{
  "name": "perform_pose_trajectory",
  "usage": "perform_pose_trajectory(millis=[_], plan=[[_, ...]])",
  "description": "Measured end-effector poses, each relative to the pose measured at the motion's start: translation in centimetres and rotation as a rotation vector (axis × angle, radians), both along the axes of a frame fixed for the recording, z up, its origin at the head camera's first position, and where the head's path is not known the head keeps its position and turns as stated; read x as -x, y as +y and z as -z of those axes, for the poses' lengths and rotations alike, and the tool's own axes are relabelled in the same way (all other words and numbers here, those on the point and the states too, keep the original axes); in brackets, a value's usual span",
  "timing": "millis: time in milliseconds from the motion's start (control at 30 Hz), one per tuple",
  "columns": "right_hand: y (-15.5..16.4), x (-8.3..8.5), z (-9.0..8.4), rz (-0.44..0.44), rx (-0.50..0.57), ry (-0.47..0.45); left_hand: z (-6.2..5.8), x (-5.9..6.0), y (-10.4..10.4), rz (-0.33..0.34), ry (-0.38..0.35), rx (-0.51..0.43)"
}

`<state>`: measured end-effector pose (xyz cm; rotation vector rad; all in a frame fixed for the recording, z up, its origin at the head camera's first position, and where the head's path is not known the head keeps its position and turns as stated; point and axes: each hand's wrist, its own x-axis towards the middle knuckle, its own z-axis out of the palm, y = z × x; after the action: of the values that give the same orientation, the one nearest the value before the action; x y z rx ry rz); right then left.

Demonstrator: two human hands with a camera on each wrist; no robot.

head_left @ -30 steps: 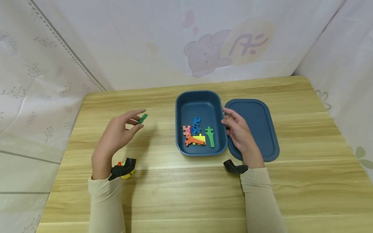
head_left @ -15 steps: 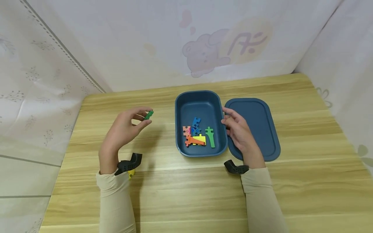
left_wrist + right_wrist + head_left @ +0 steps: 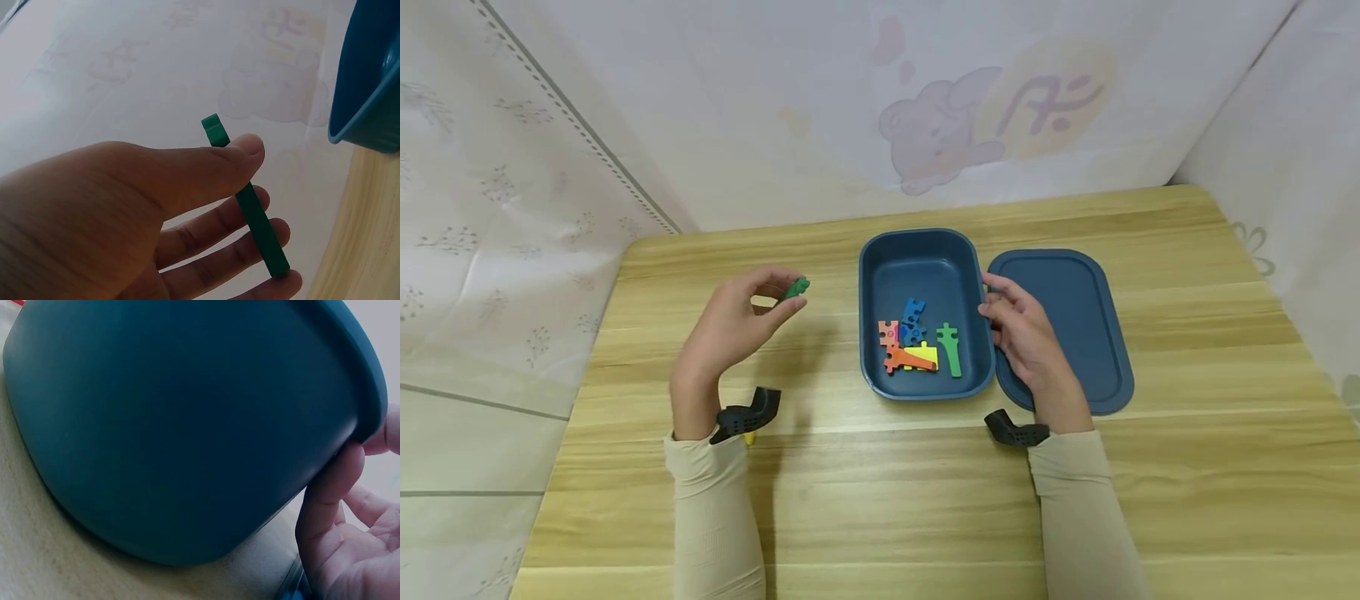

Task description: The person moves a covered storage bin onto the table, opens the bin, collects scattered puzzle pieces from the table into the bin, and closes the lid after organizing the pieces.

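My left hand (image 3: 730,321) is raised over the left of the table, pinching a green puzzle piece (image 3: 797,287) between thumb and fingers. In the left wrist view that green puzzle piece (image 3: 259,222) appears edge-on, flat and narrow, with a bend near its upper end. A dark blue open box (image 3: 917,386) stands to the right of it. Inside lie a light green piece (image 3: 951,350), an orange one (image 3: 910,360), a yellow one (image 3: 931,354), a salmon one (image 3: 887,333) and blue ones (image 3: 913,312). My right hand (image 3: 1022,329) touches the box's right wall with thumb and fingertips below the rim.
The matching dark blue lid (image 3: 1075,333) lies flat right of the box, partly under the right hand. A small yellow object (image 3: 749,437) shows beside the left wrist, mostly hidden by the black wrist mount (image 3: 748,414). Pale printed curtains surround the wooden table (image 3: 887,508).
My left hand has moved right, nearer the box, with the green puzzle piece. The left wrist now hides more of the yellow object. My right hand stays at the box wall.
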<state>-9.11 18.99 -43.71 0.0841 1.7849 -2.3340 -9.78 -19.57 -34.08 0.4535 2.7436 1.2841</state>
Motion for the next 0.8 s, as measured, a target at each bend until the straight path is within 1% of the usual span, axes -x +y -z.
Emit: perform_pose_trajectory(millis=[133, 267, 567, 800], plan=[[0.0, 0.0, -0.1, 0.0, -0.002, 0.001, 0.0, 0.3, 0.5, 0.042, 0.004, -0.037], [0.0, 0.0, -0.2, 0.002, -0.004, -0.008, 0.3, 0.4, 0.8, 0.07, 0.003, -0.047], [0.1, 0.1, 0.1, 0.0, 0.007, 0.002, 0.6, 0.3, 1.3, 0.092, -0.005, -0.048], [0.0, 0.1, 0.2, -0.004, 0.011, 0.013, 0.4, 0.3, 1.6, 0.068, -0.012, -0.046]])
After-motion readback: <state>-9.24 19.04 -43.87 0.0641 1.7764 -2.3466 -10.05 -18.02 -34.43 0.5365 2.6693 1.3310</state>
